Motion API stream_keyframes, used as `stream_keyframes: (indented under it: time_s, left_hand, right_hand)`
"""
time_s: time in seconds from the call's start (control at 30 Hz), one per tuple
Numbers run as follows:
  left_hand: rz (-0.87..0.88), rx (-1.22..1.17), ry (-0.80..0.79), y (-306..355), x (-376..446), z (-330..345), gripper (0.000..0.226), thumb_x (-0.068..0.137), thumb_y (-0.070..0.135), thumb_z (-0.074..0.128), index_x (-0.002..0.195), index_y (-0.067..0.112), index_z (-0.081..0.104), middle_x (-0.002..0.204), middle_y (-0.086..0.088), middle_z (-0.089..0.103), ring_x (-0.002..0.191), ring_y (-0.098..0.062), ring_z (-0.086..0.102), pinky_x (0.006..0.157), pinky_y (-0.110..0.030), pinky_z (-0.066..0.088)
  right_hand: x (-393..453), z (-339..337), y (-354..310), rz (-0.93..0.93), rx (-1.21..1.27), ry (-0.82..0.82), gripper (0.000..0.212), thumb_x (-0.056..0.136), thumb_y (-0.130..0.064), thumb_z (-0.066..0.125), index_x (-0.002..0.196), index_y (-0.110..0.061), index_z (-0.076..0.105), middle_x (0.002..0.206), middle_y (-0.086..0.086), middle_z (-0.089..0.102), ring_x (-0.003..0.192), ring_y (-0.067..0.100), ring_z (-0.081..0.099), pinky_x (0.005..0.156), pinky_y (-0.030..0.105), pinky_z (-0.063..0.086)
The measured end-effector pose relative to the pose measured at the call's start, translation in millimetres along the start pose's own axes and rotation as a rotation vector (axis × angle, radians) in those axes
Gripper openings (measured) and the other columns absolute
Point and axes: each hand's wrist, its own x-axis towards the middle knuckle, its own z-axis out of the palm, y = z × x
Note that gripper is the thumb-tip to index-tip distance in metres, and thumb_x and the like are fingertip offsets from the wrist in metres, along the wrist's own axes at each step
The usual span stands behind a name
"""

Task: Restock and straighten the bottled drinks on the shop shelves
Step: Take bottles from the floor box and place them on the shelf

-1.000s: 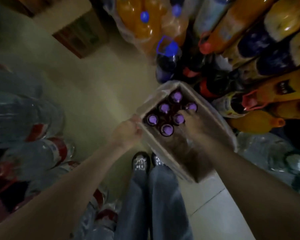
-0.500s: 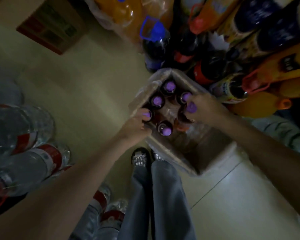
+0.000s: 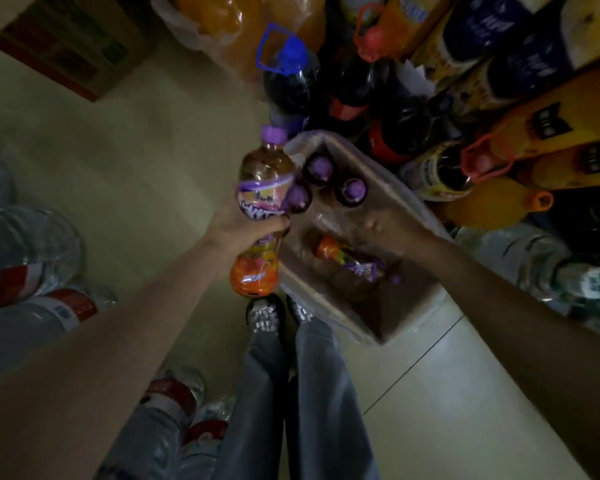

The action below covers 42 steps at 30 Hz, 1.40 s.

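Holding one purple-capped juice bottle (image 3: pixel 261 206) around its labelled middle, the left hand (image 3: pixel 246 226) has its fingers wrapped round the waist, cap pointing away and the orange base toward the person. That mid-body grip looks chosen for control: the bottle is clear of the cardboard box (image 3: pixel 329 306) and just beside its near-left wall, ready, I judge, to be carried to a shelf.

Inside the box, three more upright bottles (image 3: pixel 321 168) stand bunched at the far end, only their purple caps plainly showing. A further lying bottle (image 3: pixel 352 263) rests on its side on the box floor, cap toward the right wall. It probably tipped once its neighbours stopped propping it, and it would need standing or lifting out next.

The right hand (image 3: pixel 392 226) hovers over the middle of the box, above that lying bottle. It is blurred and dim; the fingers seem loosely spread and hold nothing, though I cannot be certain how they lie.

The box sits on the pale floor (image 3: pixel 136 174), pushed against the stock so that restocking takes a short reach. Just beyond it stand large dark soda bottles (image 3: pixel 347 95), one with a blue carry handle (image 3: pixel 274 46), and orange drink bottles (image 3: pixel 499 206) lie stacked to the right. Packs of water bottles (image 3: pixel 25 258) flank the left, a carton (image 3: pixel 73 46) sits farther off, and the person's shoes (image 3: pixel 265 315) stand just at the box's near corner.
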Motion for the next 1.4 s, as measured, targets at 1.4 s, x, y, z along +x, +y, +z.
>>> stream_keyframes:
  time_s: [1.4]
  left_hand:
    - [-0.070,0.334,-0.491,-28.3,96.4,46.7,0.078,0.053,0.031,0.083,0.124,0.030,0.051,0.112,0.002,0.066,0.105,-0.018,0.063,0.089,-0.041,0.049]
  right_hand:
    - [70.3,190.2,124.4,0.313,-0.301,-0.122,0.084,0.079,-0.021,0.070,0.145,-0.011,0.020,0.148,0.013,0.031,0.134,0.031,0.036,0.107,0.037,0.031]
